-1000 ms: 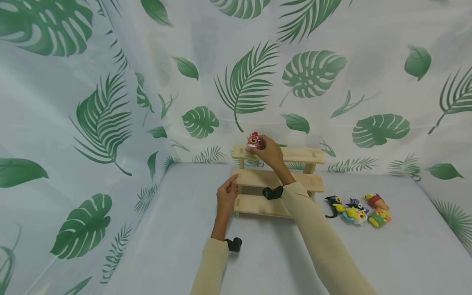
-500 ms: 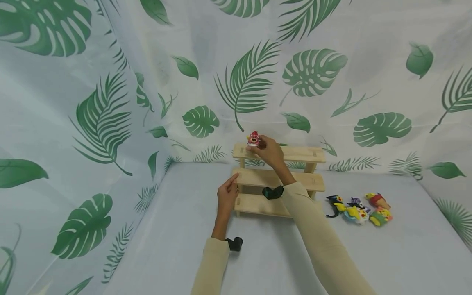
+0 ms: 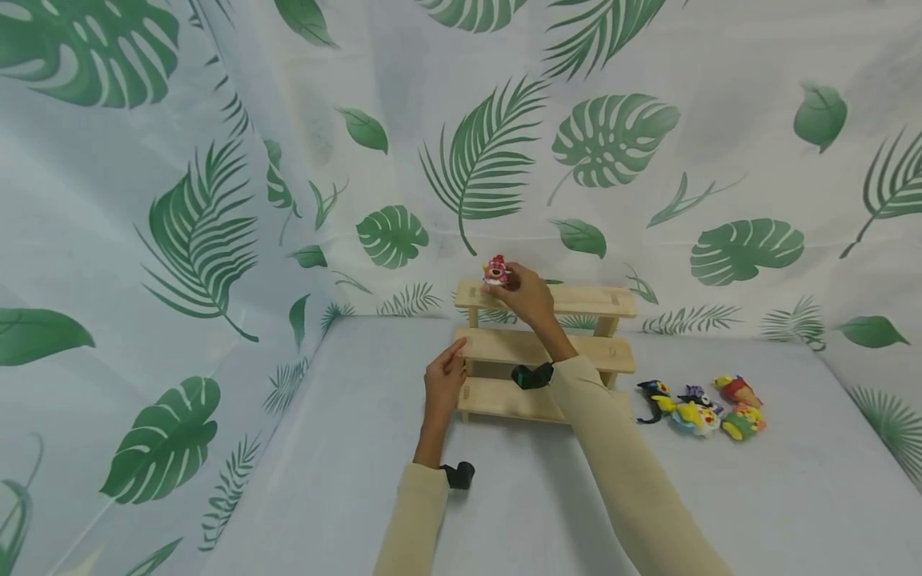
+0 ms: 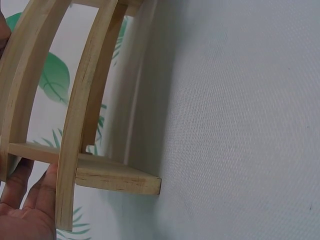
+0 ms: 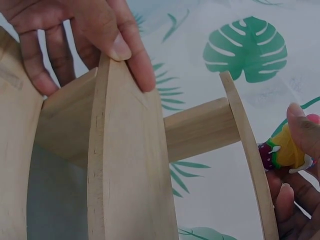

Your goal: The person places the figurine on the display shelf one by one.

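Note:
A small pink and red toy figurine (image 3: 495, 274) is pinched in my right hand (image 3: 531, 298), at the left end of the top board. Its yellow, green and purple side shows in the right wrist view, where the figurine (image 5: 286, 149) is against the top board. Whether its base bears its own weight there, I cannot tell. My left hand (image 3: 442, 382) holds the left end of the middle board of a three-step wooden shelf (image 3: 529, 346). The right wrist view shows thumb and forefinger of the left hand (image 5: 92, 30) pinching that board's edge.
Right of the shelf, several colourful toy figurines (image 3: 699, 410) lie grouped on the pale tabletop (image 3: 324, 480). A leaf-printed cloth (image 3: 389, 176) hangs behind and at the left. My right forearm (image 3: 619, 448) crosses in front of the shelf's right half.

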Motion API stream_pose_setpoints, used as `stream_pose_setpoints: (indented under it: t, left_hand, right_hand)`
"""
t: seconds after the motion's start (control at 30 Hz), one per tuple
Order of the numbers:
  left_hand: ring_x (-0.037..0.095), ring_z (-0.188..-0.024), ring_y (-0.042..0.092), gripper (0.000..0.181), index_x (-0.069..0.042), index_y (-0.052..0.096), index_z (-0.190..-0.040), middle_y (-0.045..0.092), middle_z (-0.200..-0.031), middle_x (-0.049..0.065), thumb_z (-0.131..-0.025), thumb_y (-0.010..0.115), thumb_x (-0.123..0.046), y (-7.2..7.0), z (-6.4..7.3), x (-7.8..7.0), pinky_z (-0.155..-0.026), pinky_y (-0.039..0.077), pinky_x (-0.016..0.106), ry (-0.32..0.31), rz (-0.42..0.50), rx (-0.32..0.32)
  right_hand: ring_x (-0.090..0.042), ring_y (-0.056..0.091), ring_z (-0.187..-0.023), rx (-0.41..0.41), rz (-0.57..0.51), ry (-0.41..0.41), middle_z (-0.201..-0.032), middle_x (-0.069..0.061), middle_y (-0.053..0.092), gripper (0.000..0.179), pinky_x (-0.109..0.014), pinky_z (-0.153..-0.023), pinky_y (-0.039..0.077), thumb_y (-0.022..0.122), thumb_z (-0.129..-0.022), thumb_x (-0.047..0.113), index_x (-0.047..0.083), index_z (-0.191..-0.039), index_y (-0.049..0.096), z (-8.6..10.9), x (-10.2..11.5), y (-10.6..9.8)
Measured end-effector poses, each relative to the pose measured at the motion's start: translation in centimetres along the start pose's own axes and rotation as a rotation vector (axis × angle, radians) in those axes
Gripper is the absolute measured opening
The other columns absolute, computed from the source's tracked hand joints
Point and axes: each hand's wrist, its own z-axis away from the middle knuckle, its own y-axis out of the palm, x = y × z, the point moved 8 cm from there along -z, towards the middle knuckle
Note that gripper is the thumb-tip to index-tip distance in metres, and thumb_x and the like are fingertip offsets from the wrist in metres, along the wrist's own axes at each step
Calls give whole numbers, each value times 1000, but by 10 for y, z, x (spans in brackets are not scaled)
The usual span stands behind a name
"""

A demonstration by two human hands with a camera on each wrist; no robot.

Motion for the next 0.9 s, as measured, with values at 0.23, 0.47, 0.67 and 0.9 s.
stream_pose_setpoints:
  t: [0.23, 0.47, 0.67, 0.9]
  left_hand:
    - [5, -63, 48, 32, -15, 64, -130, 54, -74, 6, -102, 54, -25, -1, 0, 0, -60, 46, 19, 26, -38, -26]
    - [16, -68, 54, 33, -13, 63, -132, 63, -92, 29, -102, 53, -22, 0, 2, -6, -61, 49, 24, -2, -45, 2]
    - [17, -67, 54, 34, -4, 59, -134, 63, -93, 31, -103, 50, -14, 1, 15, -34, -65, 54, 32, 11, -56, 35]
    - [29, -67, 51, 34, 0, 58, -134, 59, -82, 27, -103, 50, -12, 2, 17, -39, -58, 46, 24, 58, -54, 43]
  right_hand:
    - [-31, 65, -106, -18, 11, 2, -121, -16, 67, 63, -49, -88, 51, 74, -86, 44, 7, -134, 55, 0, 1, -1]
    - [-32, 65, -110, -24, -43, 6, -124, -18, 65, 68, -48, -91, 51, 75, -86, 39, 5, -139, 50, 8, 2, -3]
    - [-36, 62, -114, -100, -294, -10, -129, -22, 60, 68, -52, -94, 52, 76, -87, 26, 5, -143, 44, 33, -3, -17]
    - [-15, 65, -91, -233, -424, -45, -114, -23, 66, 50, -21, -81, 53, 68, -94, 21, 3, -137, 50, 85, -22, -46]
